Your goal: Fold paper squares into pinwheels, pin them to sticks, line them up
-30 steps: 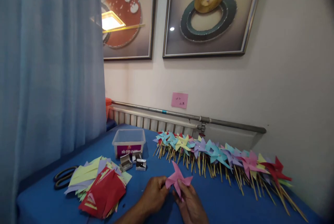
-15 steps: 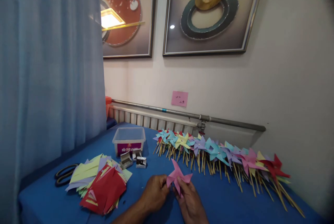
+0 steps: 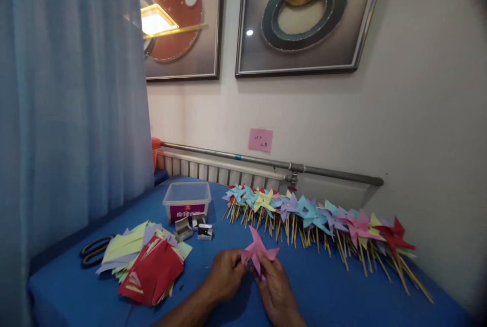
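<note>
A pink paper pinwheel [image 3: 257, 247] is held between my two hands, low in the middle of the head view. My right hand [image 3: 277, 284] grips it from the right, thumb pressed on its centre and fingers behind. At its left blade, my left hand [image 3: 227, 272] is closed with thumb and forefinger pinched against the paper's edge; whether a pin or stick is in that pinch I cannot make out. Behind and to the right lies a long row of finished pinwheels [image 3: 314, 217] on wooden sticks, in blue, yellow, purple, pink and red.
Left of my hands lies a pile of coloured paper sheets [image 3: 152, 271], with black-handled scissors [image 3: 93, 252] beside it. A clear plastic tub [image 3: 186, 200] stands behind several small open boxes [image 3: 204, 232]. A blue curtain [image 3: 76, 88] hangs on the left. A pipe [image 3: 335, 172] runs along the wall.
The camera view has tilted slightly, so the scene sits a little higher. Both hands keep their hold on the pink pinwheel, with only slight finger shifts.
</note>
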